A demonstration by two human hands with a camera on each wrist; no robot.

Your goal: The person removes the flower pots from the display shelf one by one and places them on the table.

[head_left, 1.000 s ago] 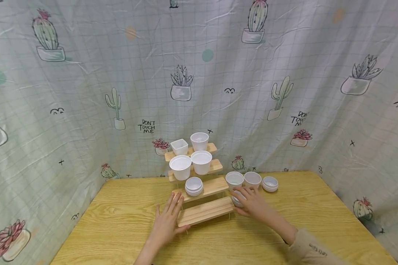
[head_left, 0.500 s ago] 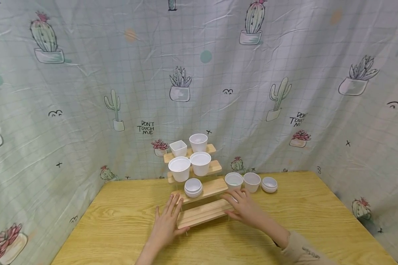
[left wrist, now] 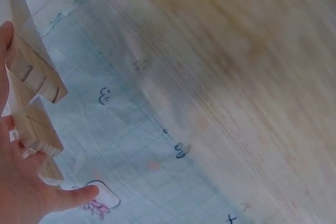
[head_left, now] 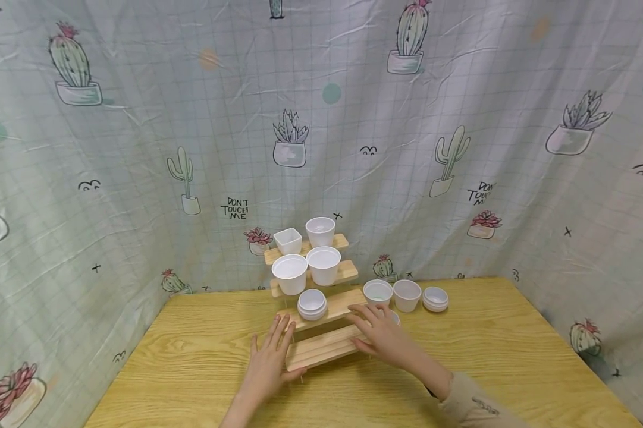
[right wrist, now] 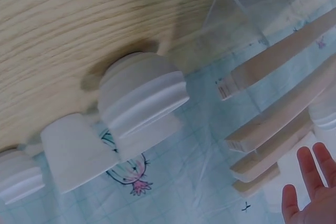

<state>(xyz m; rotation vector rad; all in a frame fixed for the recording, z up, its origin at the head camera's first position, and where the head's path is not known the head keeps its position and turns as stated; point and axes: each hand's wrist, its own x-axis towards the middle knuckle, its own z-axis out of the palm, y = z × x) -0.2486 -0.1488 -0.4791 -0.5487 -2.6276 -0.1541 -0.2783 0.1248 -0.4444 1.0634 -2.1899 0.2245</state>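
At the middle of the tabletop point(head_left: 193, 356), the stepped wooden stand point(head_left: 345, 302) takes all the attention, set aslant, its right end farther back than its left. A hand at each end of it! On the stand's left, the left hand point(head_left: 264, 364) has fingers stretched to the second step up, thumb by the lowest step; the grip is loose, touching the wood rather than wrapped round it. On the stand's right, the right hand point(head_left: 382, 337) spreads over the lower steps, its grip unfurled, no pot in it; whether those fingertips press the wood, I can't tell.

Looks like steadying or straightening to me. Done well, that means low, even pressure at both ends, slow and level, because there's cargo: a square pot point(head_left: 288, 242) and a round pot point(head_left: 320, 232) on the stand's top step, two wide pots point(head_left: 289, 274) below, then a ridged pot point(head_left: 311, 305). Mind that right wrist: a low pot point(right wrist: 142, 93) sits just beside the stand's right end, with three more pots point(head_left: 407, 295) along that side. Behind the stand hangs a cactus-print curtain point(head_left: 332, 178).
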